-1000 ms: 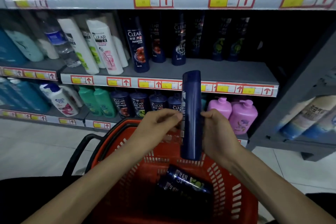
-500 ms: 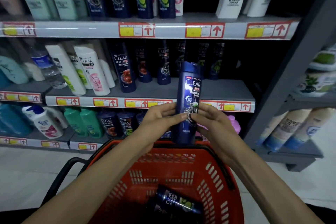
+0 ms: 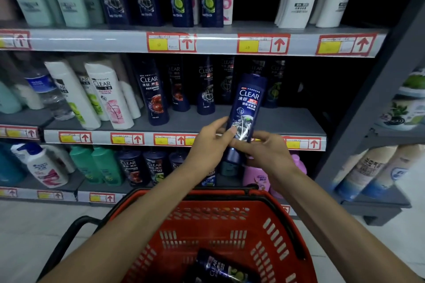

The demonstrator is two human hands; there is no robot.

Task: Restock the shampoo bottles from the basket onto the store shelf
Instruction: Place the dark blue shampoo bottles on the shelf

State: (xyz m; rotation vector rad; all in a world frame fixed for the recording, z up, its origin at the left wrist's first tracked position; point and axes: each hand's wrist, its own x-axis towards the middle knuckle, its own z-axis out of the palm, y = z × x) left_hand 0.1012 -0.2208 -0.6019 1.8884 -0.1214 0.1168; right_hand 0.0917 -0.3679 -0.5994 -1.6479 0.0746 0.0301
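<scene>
I hold a dark blue Clear shampoo bottle [image 3: 247, 103] upright, label facing me, in front of the middle shelf [image 3: 287, 122]. My left hand [image 3: 208, 145] grips its lower left side and my right hand [image 3: 264, 151] its lower right side. The bottle's base hangs at about the shelf's front edge. Below, the red basket [image 3: 264, 232] holds another dark Clear bottle [image 3: 220, 269] lying on its side.
Dark Clear bottles [image 3: 153, 92] stand in rows on the middle shelf, white ones [image 3: 110, 94] to their left. A bare stretch of shelf lies right of the held bottle. Upper and lower shelves are stocked. A grey shelf post [image 3: 368, 108] rises at right.
Both hands lifted the bottle out of the basket and turned its label toward me, raising it to the middle shelf. My view tilted upward.
</scene>
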